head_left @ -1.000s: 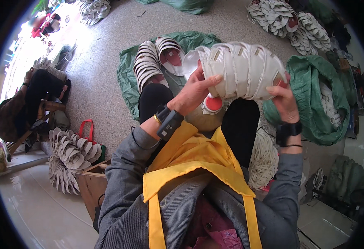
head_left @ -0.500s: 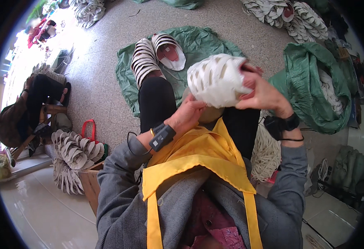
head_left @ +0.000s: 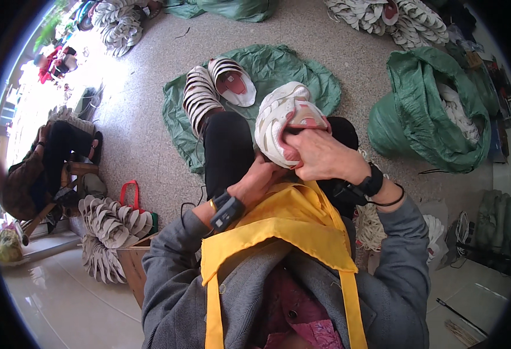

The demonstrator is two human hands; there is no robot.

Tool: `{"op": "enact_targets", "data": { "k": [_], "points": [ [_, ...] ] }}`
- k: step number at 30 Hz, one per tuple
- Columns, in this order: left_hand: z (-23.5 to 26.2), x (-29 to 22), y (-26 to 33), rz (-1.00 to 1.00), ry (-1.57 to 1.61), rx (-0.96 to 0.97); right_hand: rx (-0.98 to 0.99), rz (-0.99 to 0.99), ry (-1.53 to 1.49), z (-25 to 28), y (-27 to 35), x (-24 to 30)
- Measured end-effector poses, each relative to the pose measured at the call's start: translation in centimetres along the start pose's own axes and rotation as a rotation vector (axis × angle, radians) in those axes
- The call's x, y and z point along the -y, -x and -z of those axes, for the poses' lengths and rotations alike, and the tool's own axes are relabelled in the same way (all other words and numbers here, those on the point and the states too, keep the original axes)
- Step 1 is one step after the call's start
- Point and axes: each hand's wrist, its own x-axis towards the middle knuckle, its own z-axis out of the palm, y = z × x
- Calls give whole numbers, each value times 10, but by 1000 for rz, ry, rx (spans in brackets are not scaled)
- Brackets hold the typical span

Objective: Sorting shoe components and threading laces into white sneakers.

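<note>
Above my lap I hold a white shoe upper with slanted strips and a pinkish-red lining. My right hand grips its opening on the near right side, with the fingertips hidden inside. At the lower left edge my left hand is closed on the upper, its fingers partly hidden beneath. Just beyond my left knee, a stack of nested striped uppers and another stack with a red inside lie on a green woven plastic sheet.
To the right stands an open green sack holding white pieces. Pale cords hang by my right thigh. Left of me, stacked pale pieces rest by a wooden box. Another person sits at far left.
The shoe upper has turned so that its opening faces me, and it sits slightly lower and further left. My right hand has moved left and down, its fingers now inside the opening.
</note>
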Motion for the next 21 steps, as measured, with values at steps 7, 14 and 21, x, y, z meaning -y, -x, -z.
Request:
{"op": "enact_targets", "data": {
  "k": [7,14,21],
  "points": [
    [4,-34,55,-255,-529,-85,30,10,96,-5,-5,14],
    [-18,-63,48,-970,-1025,-253,108,-10,131,-9,-8,18],
    [-24,-62,14,-1065,-1318,-277,143,-78,80,-17,-4,17]
  ]
}}
